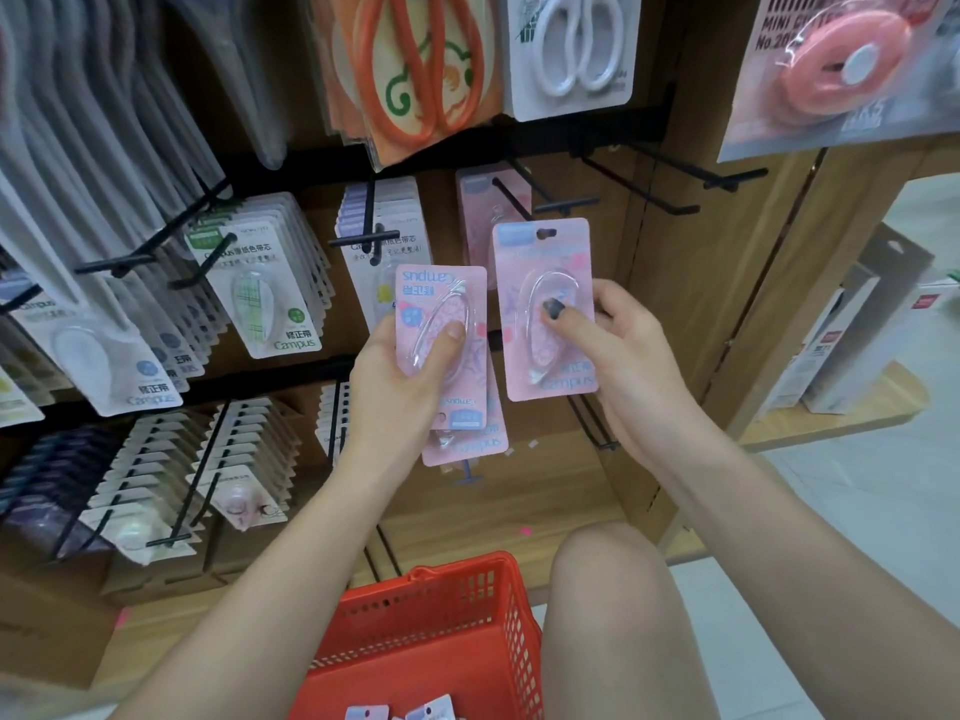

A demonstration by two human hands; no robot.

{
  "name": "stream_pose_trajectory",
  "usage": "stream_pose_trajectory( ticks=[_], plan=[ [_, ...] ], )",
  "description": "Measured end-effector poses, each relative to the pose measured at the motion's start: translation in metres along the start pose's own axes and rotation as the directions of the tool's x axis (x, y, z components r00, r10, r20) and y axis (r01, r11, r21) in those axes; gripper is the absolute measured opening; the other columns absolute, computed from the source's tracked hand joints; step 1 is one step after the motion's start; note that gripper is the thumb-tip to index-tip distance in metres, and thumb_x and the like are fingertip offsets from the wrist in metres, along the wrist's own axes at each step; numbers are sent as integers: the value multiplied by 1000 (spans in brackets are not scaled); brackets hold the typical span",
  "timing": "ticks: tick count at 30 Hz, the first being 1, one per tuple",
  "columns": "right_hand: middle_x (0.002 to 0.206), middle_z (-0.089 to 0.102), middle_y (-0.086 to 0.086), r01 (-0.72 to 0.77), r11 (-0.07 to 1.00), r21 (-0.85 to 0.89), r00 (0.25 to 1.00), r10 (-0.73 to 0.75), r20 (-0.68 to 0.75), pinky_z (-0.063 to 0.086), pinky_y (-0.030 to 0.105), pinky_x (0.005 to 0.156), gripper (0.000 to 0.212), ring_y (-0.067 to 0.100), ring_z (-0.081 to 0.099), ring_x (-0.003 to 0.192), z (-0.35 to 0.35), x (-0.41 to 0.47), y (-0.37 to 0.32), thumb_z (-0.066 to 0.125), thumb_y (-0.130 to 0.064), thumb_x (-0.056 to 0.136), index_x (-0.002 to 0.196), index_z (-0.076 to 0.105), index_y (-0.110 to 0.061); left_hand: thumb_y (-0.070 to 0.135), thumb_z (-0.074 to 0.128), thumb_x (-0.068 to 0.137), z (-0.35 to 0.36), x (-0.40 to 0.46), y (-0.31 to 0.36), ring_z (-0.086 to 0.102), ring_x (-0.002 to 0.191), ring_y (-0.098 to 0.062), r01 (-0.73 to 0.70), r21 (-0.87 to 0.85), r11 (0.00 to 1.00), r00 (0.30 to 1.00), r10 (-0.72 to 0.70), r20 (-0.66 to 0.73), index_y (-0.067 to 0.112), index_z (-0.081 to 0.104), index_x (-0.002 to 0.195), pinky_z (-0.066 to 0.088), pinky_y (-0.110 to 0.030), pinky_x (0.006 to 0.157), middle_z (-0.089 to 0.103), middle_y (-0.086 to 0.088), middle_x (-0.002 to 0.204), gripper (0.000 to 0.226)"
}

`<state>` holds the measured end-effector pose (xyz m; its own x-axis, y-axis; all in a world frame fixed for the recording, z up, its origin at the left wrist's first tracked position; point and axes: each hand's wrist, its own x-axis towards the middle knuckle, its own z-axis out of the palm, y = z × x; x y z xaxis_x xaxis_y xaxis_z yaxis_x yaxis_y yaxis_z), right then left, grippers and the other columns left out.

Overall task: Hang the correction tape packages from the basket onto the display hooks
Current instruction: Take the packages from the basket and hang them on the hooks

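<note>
My right hand (618, 350) pinches one pink correction tape package (543, 262) upright, its hang hole at the top, just below a black display hook (540, 202) that carries a pink package at its back. My left hand (400, 376) grips a small stack of pink packages (441, 293); the front one is upside down and another pokes out below. The red basket (441, 615) stands at the bottom centre, with a few more packages (397, 713) showing at the frame's lower edge.
Rows of hooks to the left hold green, white and blue Campus tape packages (260, 293). Bare black hooks (675, 174) jut out on the right. Scissors packs (571, 49) and a pink tape cutter pack (841, 65) hang above. My bare knee (608, 589) is beside the basket.
</note>
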<state>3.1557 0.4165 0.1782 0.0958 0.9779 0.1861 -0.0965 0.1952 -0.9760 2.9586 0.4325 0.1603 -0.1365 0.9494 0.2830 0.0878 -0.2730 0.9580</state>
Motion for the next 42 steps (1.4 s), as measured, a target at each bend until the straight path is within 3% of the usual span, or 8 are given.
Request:
stream_pose_trajectory(
  ticks=[7,12,16,19,25,30,36,42],
  plan=[
    [100,76,0,-136,984,-113,980,117,-159,59,31,81,19,15,73,95,21,72,13,77,-35,93,98,69,-19,31,69,100,-1,-3,1,75,87,-4,45,-9,999,999,-45,-28,32,67,103,55,-17,66,77,17,94,3],
    [129,69,12,-316,949,19,944,316,-95,61,38,94,69,25,71,110,33,112,15,81,-43,87,140,52,-9,28,67,101,3,-5,9,74,87,-2,34,26,999,999,-34,-3,34,63,100,52,-13,60,74,14,96,7],
    [138,56,7,-389,910,-145,915,364,-172,51,40,106,90,26,58,124,32,109,19,78,-56,84,151,36,-12,30,65,102,6,-7,13,74,83,-2,45,49,998,998,-48,46,33,62,107,53,-20,47,72,6,106,6],
    [132,64,11,-413,908,-76,903,397,-162,57,38,97,67,25,66,116,24,74,21,71,-53,92,140,50,-11,29,65,103,9,-7,14,74,87,-2,48,36,998,996,-50,67,22,64,117,55,-20,57,74,6,107,17],
    [134,70,17,-481,864,150,809,371,456,54,57,105,43,38,68,122,2,-8,25,57,-39,105,137,66,-11,28,61,105,14,-8,17,75,99,-7,72,-41,997,991,-67,116,19,65,126,58,-19,74,77,4,115,24],
    [132,71,17,-330,936,122,879,258,401,53,54,107,34,37,68,123,-3,-27,30,60,-9,104,138,62,-9,28,62,105,20,-11,17,75,94,-2,76,-61,995,985,-66,158,30,64,117,56,-15,70,78,20,103,13],
    [113,77,16,-224,974,6,958,220,184,55,50,94,27,36,74,107,-15,-30,33,70,-4,94,122,68,-6,24,76,91,14,-7,16,76,98,-10,182,-122,976,959,-148,243,25,71,117,58,-20,73,80,8,107,27],
    [115,75,17,-169,985,-46,973,174,151,59,58,90,31,38,73,107,-28,-28,29,75,-12,90,120,68,-8,23,92,76,-16,11,31,68,84,3,-33,326,945,949,-73,308,40,45,133,50,-11,67,70,11,98,76]
  ],
)
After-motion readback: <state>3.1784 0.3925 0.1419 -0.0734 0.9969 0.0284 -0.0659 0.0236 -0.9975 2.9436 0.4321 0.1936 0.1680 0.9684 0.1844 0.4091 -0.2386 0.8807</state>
